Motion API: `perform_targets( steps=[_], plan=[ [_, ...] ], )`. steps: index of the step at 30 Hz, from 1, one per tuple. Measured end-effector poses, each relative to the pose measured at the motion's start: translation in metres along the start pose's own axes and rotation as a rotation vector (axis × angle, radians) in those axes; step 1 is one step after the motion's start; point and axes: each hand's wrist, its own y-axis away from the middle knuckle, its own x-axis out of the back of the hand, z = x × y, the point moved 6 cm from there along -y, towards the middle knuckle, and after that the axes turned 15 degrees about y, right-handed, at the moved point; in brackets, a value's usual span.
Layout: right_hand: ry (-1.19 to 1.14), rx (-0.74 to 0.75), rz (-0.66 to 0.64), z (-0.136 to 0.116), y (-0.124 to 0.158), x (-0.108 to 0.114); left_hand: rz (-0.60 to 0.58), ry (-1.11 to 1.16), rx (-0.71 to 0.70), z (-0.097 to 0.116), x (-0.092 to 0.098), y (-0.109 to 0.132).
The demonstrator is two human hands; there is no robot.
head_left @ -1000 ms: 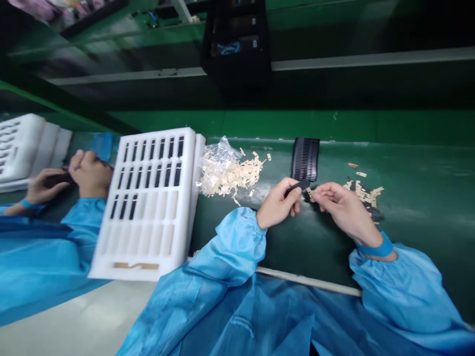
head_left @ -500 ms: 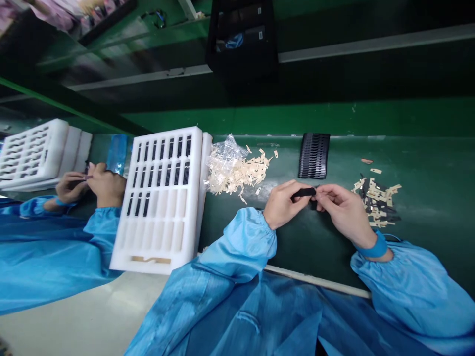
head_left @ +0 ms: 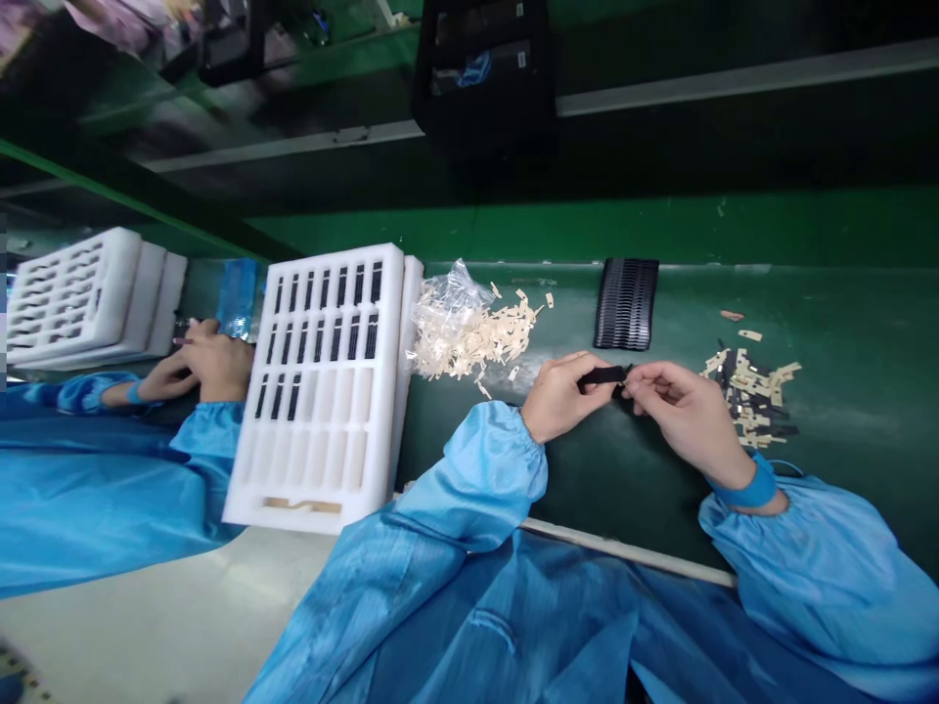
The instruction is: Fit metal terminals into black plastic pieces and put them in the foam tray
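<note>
left hand (head_left: pixel 564 396) closed around one end of a black strip (head_left: pixel 603 374), fingers wrapped, the strip's other end showing past them. right hand (head_left: pixel 686 416) is nearly closed, thumb and forefinger pinching at the strip's far end; a small dark piece may be there, but the fingers hide it and it cannot be made out. the strip sits just above the green bench (head_left: pixel 623 469), between both hands, near the bench's middle. a second earlier it lay tilted; now it is almost level.

far edge of bench: a stack of black slotted strips (head_left: pixel 626 304), upright and packed side by side. to its right, a loose pile of beige and black pieces (head_left: pixel 749 399), partly overlapping, individual shapes hard to separate. to its left, a clear plastic bag (head_left: pixel 447 313) holds pale beige tabs, with more beige tabs (head_left: pixel 510 323) spilled beside it.

white foam tray (head_left: pixel 330 391) lies at the bench's left end: black pieces stand in the slots of its far part, while the near slots show only foam. beyond it, a co-worker's hands (head_left: pixel 216 362) work at a small dark item, mostly hidden, beside a stack of white foam trays (head_left: pixel 73 293).
</note>
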Motion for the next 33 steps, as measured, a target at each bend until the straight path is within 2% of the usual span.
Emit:
perform_targets(
  steps=[10,12,17,19,20,23,26,28,30,33],
  plan=[
    [0.019,0.001,-0.011,0.000,0.000,-0.001,0.019,-0.075,-0.059,0.005,0.000,0.000],
    [0.022,-0.009,0.002,0.000,0.000,0.001,0.087,-0.181,-0.063,0.007,0.015,-0.004],
    [0.004,-0.022,0.037,0.000,-0.001,0.005,0.433,-0.637,0.010,0.012,0.083,-0.012],
    [0.013,-0.021,0.034,0.000,-0.002,0.005,0.493,-0.711,0.045,0.012,0.097,-0.013],
    [0.021,-0.021,0.032,0.000,-0.002,0.004,0.495,-0.705,0.048,0.012,0.098,-0.013],
    [0.056,-0.007,0.047,0.002,-0.001,0.003,0.365,-0.470,0.021,0.010,0.077,-0.012],
    [0.162,0.067,0.115,0.001,0.001,0.005,0.103,-0.060,0.072,0.004,0.035,-0.009],
    [0.269,0.139,0.154,-0.002,0.003,0.007,-0.031,0.109,0.118,0.002,0.011,-0.006],
    [0.346,0.198,0.164,-0.006,0.004,0.007,-0.080,0.156,0.126,0.000,-0.002,-0.003],
    [0.382,0.254,0.166,-0.012,0.005,0.007,-0.052,0.098,0.104,-0.003,-0.003,-0.002]
  ],
)
